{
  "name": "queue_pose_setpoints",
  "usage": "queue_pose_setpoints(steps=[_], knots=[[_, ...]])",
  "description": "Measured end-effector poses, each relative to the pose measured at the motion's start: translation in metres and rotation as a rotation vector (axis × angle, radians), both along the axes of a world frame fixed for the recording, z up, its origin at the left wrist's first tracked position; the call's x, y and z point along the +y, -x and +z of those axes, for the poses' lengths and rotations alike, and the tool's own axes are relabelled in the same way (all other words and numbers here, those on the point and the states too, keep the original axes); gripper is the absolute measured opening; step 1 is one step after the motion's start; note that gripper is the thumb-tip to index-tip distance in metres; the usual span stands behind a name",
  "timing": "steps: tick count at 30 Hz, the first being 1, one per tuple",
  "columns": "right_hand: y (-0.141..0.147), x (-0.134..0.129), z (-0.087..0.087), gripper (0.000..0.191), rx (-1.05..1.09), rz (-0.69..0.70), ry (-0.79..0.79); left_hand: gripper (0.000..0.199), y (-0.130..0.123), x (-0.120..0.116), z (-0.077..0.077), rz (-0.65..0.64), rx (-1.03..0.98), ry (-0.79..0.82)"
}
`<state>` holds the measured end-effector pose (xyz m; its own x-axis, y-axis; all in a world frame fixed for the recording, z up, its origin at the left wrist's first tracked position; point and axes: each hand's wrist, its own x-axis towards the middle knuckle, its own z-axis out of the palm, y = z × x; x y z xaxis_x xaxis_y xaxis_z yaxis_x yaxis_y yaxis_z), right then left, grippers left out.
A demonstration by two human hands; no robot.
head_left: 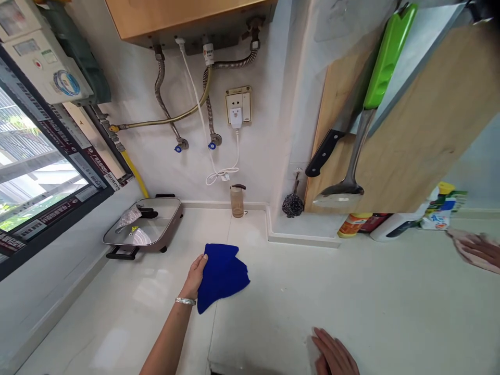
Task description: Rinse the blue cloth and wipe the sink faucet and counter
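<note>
A blue cloth (222, 276) hangs or lies at the middle of the pale counter, its left edge pinched by my left hand (194, 276), which wears a silver bracelet at the wrist. My right hand (335, 355) is at the bottom edge, right of centre, over the counter (273, 323). Its fingers are stretched out, with nothing seen in them, and part of it is cut off by the frame.
An electric pan (172, 224) with items inside stands at the left back. A small brown-tinted bottle (236, 201) is by the wall. Knives, a ladle and a cutting board (422, 156) hang at the right, above several bottles. Another person's hand (482, 249) rests on a pink cloth (464, 245).
</note>
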<state>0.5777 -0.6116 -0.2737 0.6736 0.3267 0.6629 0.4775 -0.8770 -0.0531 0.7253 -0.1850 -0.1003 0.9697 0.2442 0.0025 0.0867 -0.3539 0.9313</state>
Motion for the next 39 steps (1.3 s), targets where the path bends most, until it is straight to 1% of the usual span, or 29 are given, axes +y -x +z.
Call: queue_pose_setpoints(steps=[2,5,6,8,10,14,16,19,21,24,27,29,31,34,37,39], knots=[[0.001,0.003,0.007,0.044,0.005,0.001,-0.028,0.047,0.008,0.013,-0.006,-0.007,0.05,-0.113],[0.002,0.006,0.014,0.043,0.0,0.016,-0.056,0.027,0.024,0.038,-0.013,0.027,0.089,-0.333],[0.003,0.006,0.015,0.043,0.005,0.015,-0.066,0.025,0.029,0.044,-0.014,0.037,0.089,-0.399],[0.005,0.007,0.017,0.044,0.03,0.005,-0.09,0.028,0.036,0.049,-0.016,0.029,0.066,-0.504],[0.007,0.008,0.016,0.045,0.056,-0.005,-0.111,0.035,0.039,0.041,-0.021,-0.025,0.02,-0.571],[0.009,0.007,0.014,0.047,0.072,-0.003,-0.116,0.038,0.038,0.003,-0.04,-0.185,-0.069,-0.64],[0.008,0.007,0.013,0.047,0.075,0.001,-0.109,0.037,0.036,-0.011,-0.049,-0.231,-0.098,-0.717],[0.008,0.006,0.014,0.045,0.075,0.003,-0.106,0.034,0.033,-0.015,-0.057,-0.26,-0.122,-0.829],[0.008,0.006,0.016,0.045,0.075,0.002,-0.105,0.031,0.031,-0.011,-0.057,-0.29,-0.117,-0.84],[0.008,0.007,0.017,0.044,0.085,-0.006,-0.108,0.027,0.027,-0.001,-0.053,-0.335,-0.097,-0.848],[0.007,0.008,0.019,0.045,0.087,-0.009,-0.119,0.021,0.024,0.005,-0.047,-0.332,-0.077,-0.841],[0.007,0.009,0.02,0.046,0.08,-0.007,-0.122,0.019,0.022,0.004,-0.045,-0.311,-0.072,-0.827],[0.007,0.009,0.021,0.045,0.078,-0.005,-0.12,0.023,0.021,-0.002,-0.044,-0.277,-0.076,-0.812],[0.007,0.008,0.021,0.045,0.081,-0.006,-0.112,0.029,0.02,-0.019,-0.046,-0.247,-0.094,-0.786],[0.007,0.006,0.019,0.044,0.088,-0.006,-0.11,0.034,0.015,-0.038,-0.049,-0.274,-0.091,-0.748],[0.007,0.005,0.018,0.045,0.087,0.001,-0.107,0.034,0.01,-0.044,-0.049,-0.289,-0.072,-0.71]])
